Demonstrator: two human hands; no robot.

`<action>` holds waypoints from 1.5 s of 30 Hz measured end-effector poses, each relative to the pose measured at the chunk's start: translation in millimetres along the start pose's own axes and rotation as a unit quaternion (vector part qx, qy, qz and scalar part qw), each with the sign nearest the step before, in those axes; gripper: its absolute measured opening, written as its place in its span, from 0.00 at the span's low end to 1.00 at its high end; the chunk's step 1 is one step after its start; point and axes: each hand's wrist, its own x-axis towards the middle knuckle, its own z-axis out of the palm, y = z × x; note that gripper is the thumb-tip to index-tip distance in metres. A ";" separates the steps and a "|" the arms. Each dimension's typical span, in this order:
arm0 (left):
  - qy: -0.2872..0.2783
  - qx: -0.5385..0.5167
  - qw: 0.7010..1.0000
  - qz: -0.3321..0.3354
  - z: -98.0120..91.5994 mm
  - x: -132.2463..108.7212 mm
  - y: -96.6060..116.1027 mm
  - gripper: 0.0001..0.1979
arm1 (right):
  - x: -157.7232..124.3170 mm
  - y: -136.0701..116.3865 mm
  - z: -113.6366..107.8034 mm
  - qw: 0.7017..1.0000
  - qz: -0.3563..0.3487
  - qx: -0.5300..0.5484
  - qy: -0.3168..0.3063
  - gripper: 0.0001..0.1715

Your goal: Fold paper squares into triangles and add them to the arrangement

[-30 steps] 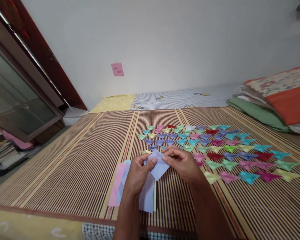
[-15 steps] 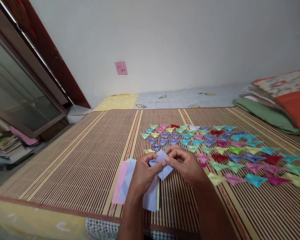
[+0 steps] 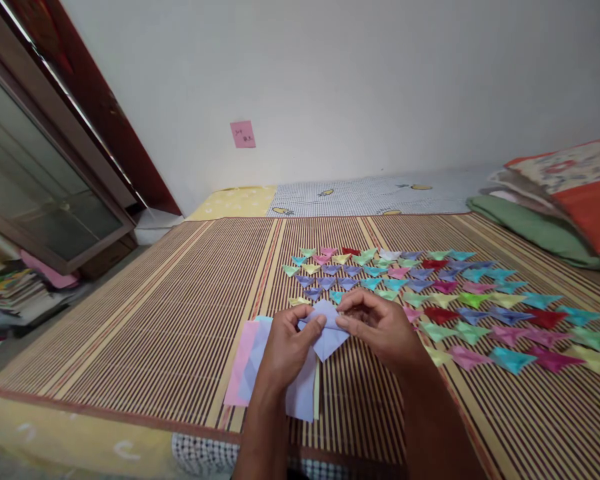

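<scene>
A pale lavender sheet of origami paper point(image 3: 326, 340), partly folded with crease lines showing, is held above the striped mat between both hands. My left hand point(image 3: 291, 340) pinches its left side with thumb and forefinger. My right hand point(image 3: 380, 327) grips the right corner, thumb in front and fingers behind. Under my left wrist lies a pile of loose paper sheets point(image 3: 300, 393) in lavender, pink, blue and pale yellow, partly covered by the forearm. Beyond and to the right stand rows of small folded paper pieces point(image 3: 473, 300) in many colours.
The striped bamboo mat point(image 3: 145, 333) covers the bed. Folded cloths and a green bundle point(image 3: 535, 230) lie at the right. A pink note point(image 3: 243, 134) sticks to the wall point(image 3: 330, 87). Books point(image 3: 15, 287) and a glass-fronted cabinet point(image 3: 55, 200) are at the left.
My right hand has shifted slightly right, from the paper's middle to its right corner. My left thumb has slid a little left. The paper looks flatter, with a horizontal fold line across it.
</scene>
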 end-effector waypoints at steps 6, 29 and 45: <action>-0.012 0.039 0.999 0.015 0.0 -1.2 -0.3 0.16 | -1.1 -4.7 1.8 0.999 -0.034 -0.032 0.002 0.09; -0.062 0.085 0.994 0.031 2.3 -3.4 3.0 0.14 | -1.5 -3.5 7.2 0.999 0.014 -0.022 0.028 0.08; -0.039 0.049 0.997 0.032 -2.0 -1.9 0.8 0.15 | -1.9 -0.2 0.0 0.998 -0.004 -0.049 -0.031 0.12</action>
